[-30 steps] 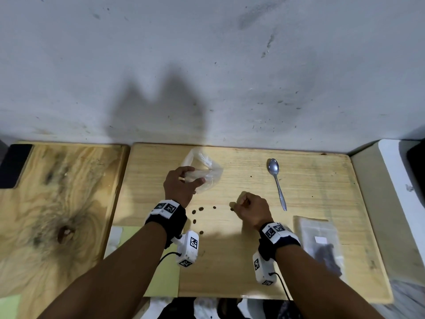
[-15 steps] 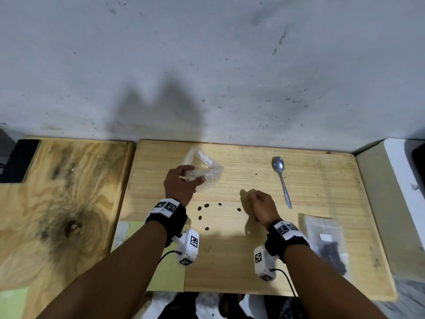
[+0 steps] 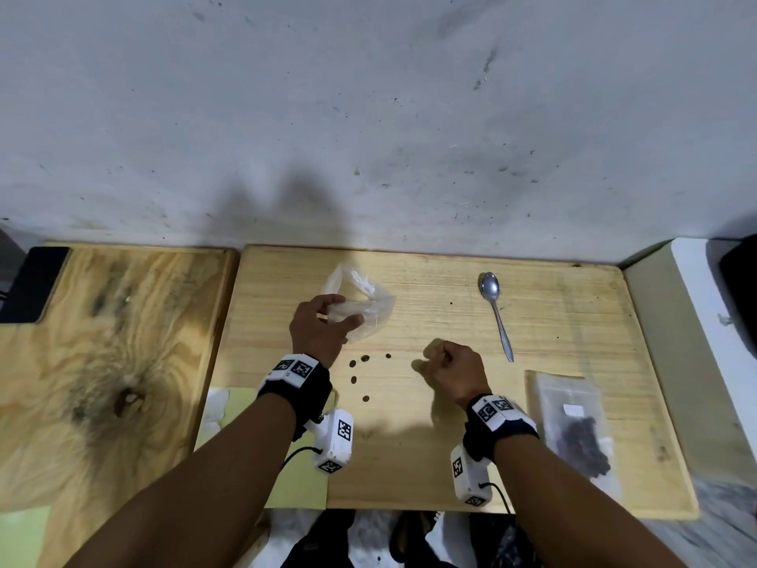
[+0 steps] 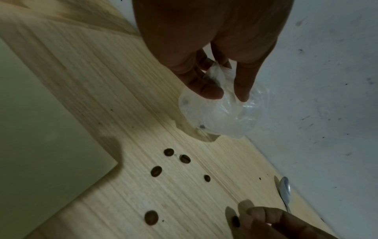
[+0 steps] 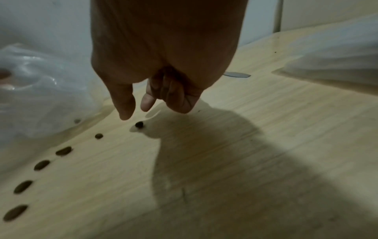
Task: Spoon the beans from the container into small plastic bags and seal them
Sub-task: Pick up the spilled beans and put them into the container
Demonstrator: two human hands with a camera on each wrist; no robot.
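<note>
Head view: a person works at a pale wooden bench (image 3: 553, 321) set against a grey-white wall (image 3: 368, 116). The left hand (image 3: 317, 330) holds a crumpled clear plastic bag (image 3: 360, 305) above the bench near its far edge — grip grasping the bag, thumb and fingers curled round the gathered plastic. Left wrist view confirms this: fingertips (image 4: 210, 92) press into the film, and the bag's lower end hangs just above, or touching, the wood; which cannot be told. One or two dark specks show through the plastic.

The right hand (image 3: 448, 373) hovers low over the bench to the right of the left hand, its fingers loosely curled. Right wrist view: thumb and forefinger are parted, tips pointing down just above a single bean (image 5: 139, 124); the grip holds nothing and does not touch the bean.

Loose beans (image 3: 354, 379) lie scattered on the wood between the two hands — five are countable from the head view, lying in a rough arc. A metal spoon (image 3: 495, 313) lies flat, bowl toward the wall, well to the right of the bag and apart from both hands. At the near right of the bench lies a flat clear bag of beans (image 3: 573, 428) with a small white label. A yellow-green sheet (image 3: 295, 485) lies at the near left edge of the bench, under the left forearm. A second, darker-grained wooden board (image 3: 114, 362) adjoins on the left.
</note>
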